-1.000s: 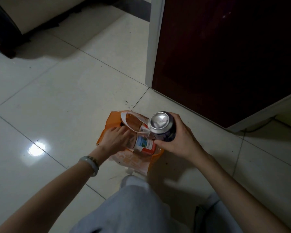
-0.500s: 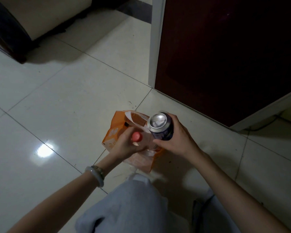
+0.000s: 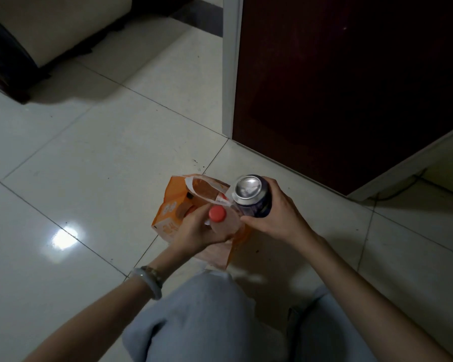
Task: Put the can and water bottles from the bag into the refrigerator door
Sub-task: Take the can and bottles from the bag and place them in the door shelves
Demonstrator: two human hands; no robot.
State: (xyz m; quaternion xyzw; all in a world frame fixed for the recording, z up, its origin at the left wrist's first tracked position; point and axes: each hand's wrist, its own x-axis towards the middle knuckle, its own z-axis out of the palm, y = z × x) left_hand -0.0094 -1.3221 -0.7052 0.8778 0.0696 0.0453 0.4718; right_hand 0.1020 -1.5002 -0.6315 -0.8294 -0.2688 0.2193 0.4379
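Upper left of frame: cream cushioned seat on a dark base (image 3: 37, 30). Below it, the pale glossy tiled floor (image 3: 102, 158), with a bright glare patch at mid-left.

Lower left: pale bracelet (image 3: 150, 281) on my left wrist.

Centre: my left hand (image 3: 194, 232), fingers curled round the shoulder of a clear plastic water bottle with a red screw cap (image 3: 217, 214). The bottle is upright over the orange and white plastic bag (image 3: 171, 214), which sits on the floor. My hand hides the bottle's lower part, so I cannot tell if it is out of the bag.

Just right of the bottle: dark blue metal can with a silver top (image 3: 247, 190), upright, off the floor, beside the bag's rim. My right hand (image 3: 279, 216) is wrapped round its side.

Upper right: dark maroon panel with a white edge (image 3: 338, 87).
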